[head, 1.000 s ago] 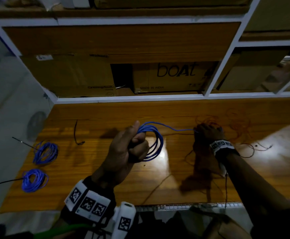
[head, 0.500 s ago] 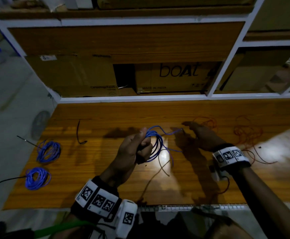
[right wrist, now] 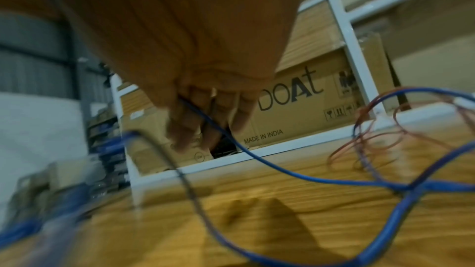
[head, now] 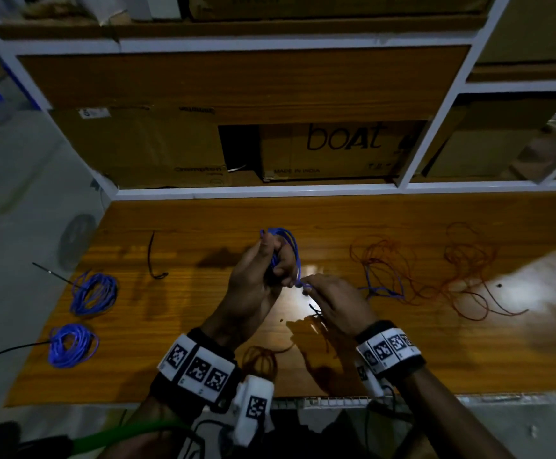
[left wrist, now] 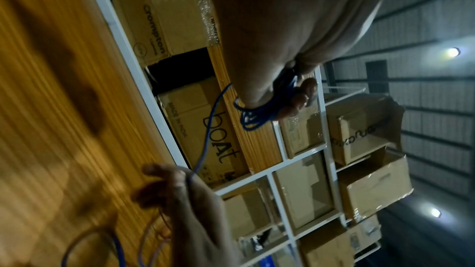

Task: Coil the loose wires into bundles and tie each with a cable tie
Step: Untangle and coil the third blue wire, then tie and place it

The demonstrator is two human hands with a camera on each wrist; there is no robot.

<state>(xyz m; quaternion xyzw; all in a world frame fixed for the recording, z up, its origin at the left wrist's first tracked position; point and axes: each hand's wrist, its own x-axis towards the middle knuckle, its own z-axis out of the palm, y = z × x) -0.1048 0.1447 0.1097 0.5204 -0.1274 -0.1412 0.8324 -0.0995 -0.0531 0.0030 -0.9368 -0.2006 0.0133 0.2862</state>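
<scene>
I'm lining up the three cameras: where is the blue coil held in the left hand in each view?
Head: blue coil centre, in left hand.
Left wrist: coil upper centre, under the fingers.
Right wrist: blurred blue loops at left edge, possibly it.
Shared landmark: boat box.

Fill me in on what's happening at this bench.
A person is coiling blue wire. The left hand grips the coil; the right hand pinches the loose strand beside it. Two tied blue bundles lie at the table's left; loose red wires wait on the right.
</scene>
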